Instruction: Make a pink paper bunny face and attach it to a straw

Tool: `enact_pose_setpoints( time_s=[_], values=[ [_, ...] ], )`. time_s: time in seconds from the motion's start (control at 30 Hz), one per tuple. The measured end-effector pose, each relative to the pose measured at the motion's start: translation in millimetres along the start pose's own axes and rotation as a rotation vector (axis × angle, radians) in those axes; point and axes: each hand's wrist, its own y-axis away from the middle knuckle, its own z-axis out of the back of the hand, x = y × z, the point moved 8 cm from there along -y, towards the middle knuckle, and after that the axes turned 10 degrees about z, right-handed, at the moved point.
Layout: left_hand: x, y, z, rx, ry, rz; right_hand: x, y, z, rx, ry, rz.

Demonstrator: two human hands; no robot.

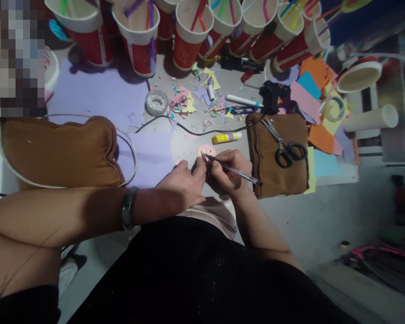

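Scraps are littering the grey table (pixel 229 81) while your right hand (pixel 227 173) is pinching a pen (pixel 234 171), tip on the pink paper disc (pixel 206 151); your left hand's (pixel 184 184) fingertips are pressing its edge.

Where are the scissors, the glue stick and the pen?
scissors (pixel 283 146), head view, on the blades near the pivot.
glue stick (pixel 227 137), head view, middle of its yellow tube.
pen (pixel 238 172), head view, on the barrel past the right hand.
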Motion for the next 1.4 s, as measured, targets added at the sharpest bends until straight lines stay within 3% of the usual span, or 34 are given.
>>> enact_pose_setpoints(
  time_s=[1.13,1.4],
  values=[
    [0.7,0.0,0.8,0.041,-0.016,-0.009,0.7,-0.2,2.3,-0.042,-0.001,0.008],
    [0.0,0.0,0.1,0.032,-0.019,0.002,-5.2,3.3,-1.0,0.002,-0.024,-0.025]
  ],
)
